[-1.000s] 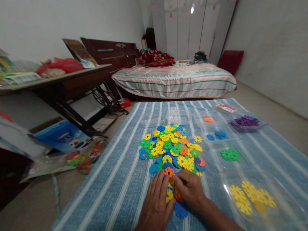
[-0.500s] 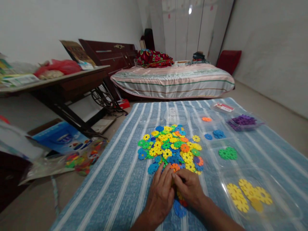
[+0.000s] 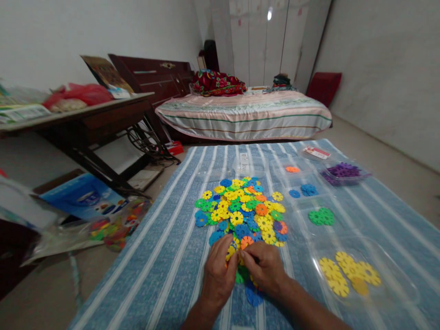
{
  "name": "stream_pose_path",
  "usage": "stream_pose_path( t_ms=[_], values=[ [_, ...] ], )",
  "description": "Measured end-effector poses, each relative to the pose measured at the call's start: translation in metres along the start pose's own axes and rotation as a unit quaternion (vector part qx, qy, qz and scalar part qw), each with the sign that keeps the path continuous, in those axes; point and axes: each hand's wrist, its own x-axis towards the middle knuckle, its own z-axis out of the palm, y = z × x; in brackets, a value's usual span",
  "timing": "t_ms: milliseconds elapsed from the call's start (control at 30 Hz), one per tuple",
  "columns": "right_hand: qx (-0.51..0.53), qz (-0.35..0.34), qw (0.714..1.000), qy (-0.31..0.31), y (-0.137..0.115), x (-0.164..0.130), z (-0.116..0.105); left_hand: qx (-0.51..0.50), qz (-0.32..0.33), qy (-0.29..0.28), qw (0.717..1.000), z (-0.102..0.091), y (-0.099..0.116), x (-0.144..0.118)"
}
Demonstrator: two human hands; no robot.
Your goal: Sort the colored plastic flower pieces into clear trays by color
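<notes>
- The left hand lies palm down at the near edge of the pile of plastic flower discs, wrist toward the camera, fingers curled onto a yellow disc.
- Whether its grip is closed on that disc or only pressing it, I cannot tell.
- The right hand sits just beside the left, nearly touching it, fingertips bent inward by an orange disc; its grip looks pinched together, but what it holds is hidden under the fingers.
- A green disc and a blue disc show between and below the two hands.
- The pile rests mid-tabletop on a blue striped cloth, directly ahead of both hands.
- To the right stand clear trays: yellow discs nearest, then green discs, blue discs, one orange piece, and purple discs farthest.
- A bed stands beyond the tabletop, a dark desk to the left.
</notes>
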Motion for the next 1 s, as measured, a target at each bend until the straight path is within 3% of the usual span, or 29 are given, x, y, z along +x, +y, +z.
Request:
stream_pose_path(
  t_ms=[333, 633, 1000],
  values=[
    [0.008, -0.089, 0.996, -0.029, -0.008, -0.002, -0.001, -0.015, -0.040, 0.013, 0.999, -0.005, 0.001, 0.005],
    [0.006, -0.116, 0.993, -0.037, -0.012, -0.003, -0.004, -0.049, -0.056, 0.010, 0.997, -0.006, 0.005, 0.005],
    [0.020, -0.104, 0.993, -0.054, -0.012, -0.005, -0.006, -0.130, -0.222, -0.010, 0.966, -0.008, 0.006, 0.006]
  ],
)
